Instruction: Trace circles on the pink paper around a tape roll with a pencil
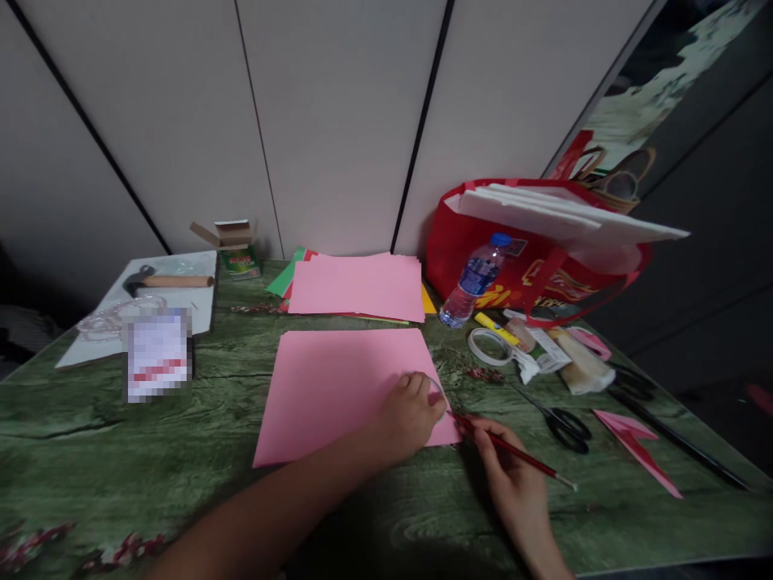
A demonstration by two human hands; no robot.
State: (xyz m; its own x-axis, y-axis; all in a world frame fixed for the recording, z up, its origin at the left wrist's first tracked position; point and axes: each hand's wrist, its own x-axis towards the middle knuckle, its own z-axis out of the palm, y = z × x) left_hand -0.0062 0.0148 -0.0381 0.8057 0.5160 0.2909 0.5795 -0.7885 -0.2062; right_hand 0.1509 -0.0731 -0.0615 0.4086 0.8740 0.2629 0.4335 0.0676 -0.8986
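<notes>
A sheet of pink paper (326, 387) lies flat on the table in front of me. My left hand (411, 415) rests on its right part with fingers curled down. Beside those fingers shows the pale curved edge of a round object (440, 391), mostly covered by the hand, so I cannot make out its kind. My right hand (513, 467) grips a dark red pencil (528, 457), its tip at the paper's right edge close to my left thumb.
Behind lies a stack of pink paper (356, 286) over other colours. To the right are a water bottle (474, 282), a red bag (447, 242), a tape roll (472, 346), scissors (564, 427) and a folded pink paper (634, 451). A hammer (175, 281) and a small box (240, 262) stand left.
</notes>
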